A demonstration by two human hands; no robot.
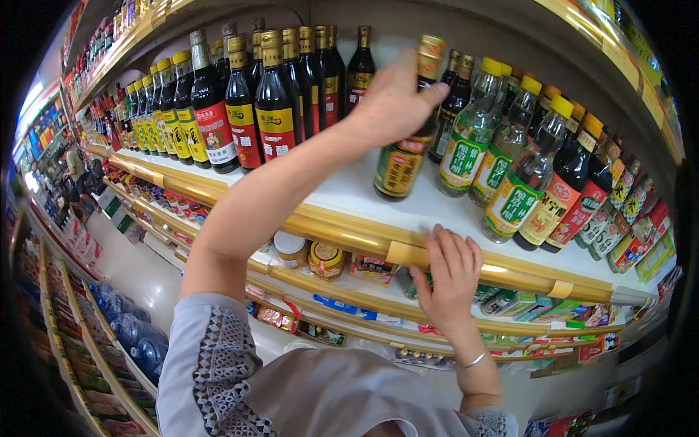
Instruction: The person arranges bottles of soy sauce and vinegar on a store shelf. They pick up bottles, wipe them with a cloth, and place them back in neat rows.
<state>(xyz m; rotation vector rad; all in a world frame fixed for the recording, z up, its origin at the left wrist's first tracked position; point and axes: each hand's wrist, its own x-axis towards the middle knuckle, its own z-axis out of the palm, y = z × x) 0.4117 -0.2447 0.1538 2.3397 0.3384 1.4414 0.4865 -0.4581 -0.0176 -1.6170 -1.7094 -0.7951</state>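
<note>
My left hand (396, 101) is wrapped around the neck of a dark glass sauce or vinegar bottle (400, 169), which has a gold cap and a yellow-green label. The bottle leans slightly over the white shelf (349, 188); whether its base touches is unclear. The fingertips of my right hand (450, 265) rest on the gold front rail (327, 229) of that shelf, below and right of the bottle, with nothing held. Just right of the held bottle stand clear bottles (464, 153) with green-white labels and yellow caps. Dark bottles (276, 104) with yellow-red labels stand left, partly behind my left arm.
More bottles (183, 109) line the shelf's left part. Dark vinegar bottles (562, 202) and boxed goods (655, 257) fill its right end. Jars (326, 259) and packets occupy lower shelves. An upper shelf edge (617, 54) overhangs. Large water bottles (147, 349) and another person (73, 164) are farther left.
</note>
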